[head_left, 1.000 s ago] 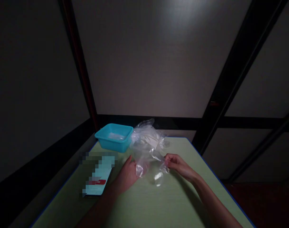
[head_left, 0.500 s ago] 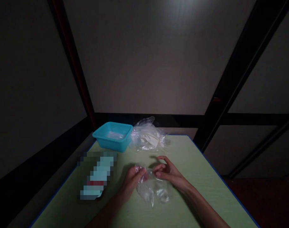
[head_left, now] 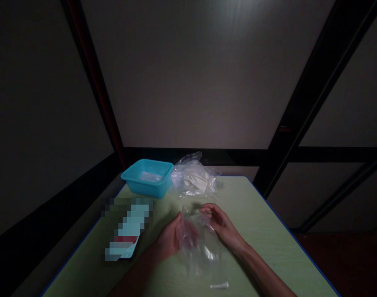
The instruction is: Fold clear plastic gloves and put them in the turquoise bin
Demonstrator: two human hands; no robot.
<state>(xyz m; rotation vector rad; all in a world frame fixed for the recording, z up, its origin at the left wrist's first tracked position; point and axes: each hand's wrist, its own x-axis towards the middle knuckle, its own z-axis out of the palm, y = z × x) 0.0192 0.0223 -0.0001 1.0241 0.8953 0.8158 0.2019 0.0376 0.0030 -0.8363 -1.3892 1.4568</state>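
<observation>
A clear plastic bag (head_left: 203, 251) hangs between my two hands above the near middle of the table, its lower end spreading toward me. My left hand (head_left: 169, 239) grips the bag's left side, the thumb up along its edge; pinkish fingers show blurred through the film. On the other side, my right hand (head_left: 221, 227) has its fingers curled at the bag's upper right edge. Motion blurs the plastic, and the right fingertips are partly hidden behind it.
A light-blue plastic basket (head_left: 149, 187) with clear plastic inside stands at the far left. Beside it lies a crumpled clear bag (head_left: 194, 179) holding whitish items. A pixelated pale-blue object (head_left: 129, 231) lies left on the green table (head_left: 265, 247). A wall panel rises behind.
The bag has opened out and stretched lower toward me. My left hand has shifted slightly left and down; the fingers of my right hand have curled in closer to the bag.
</observation>
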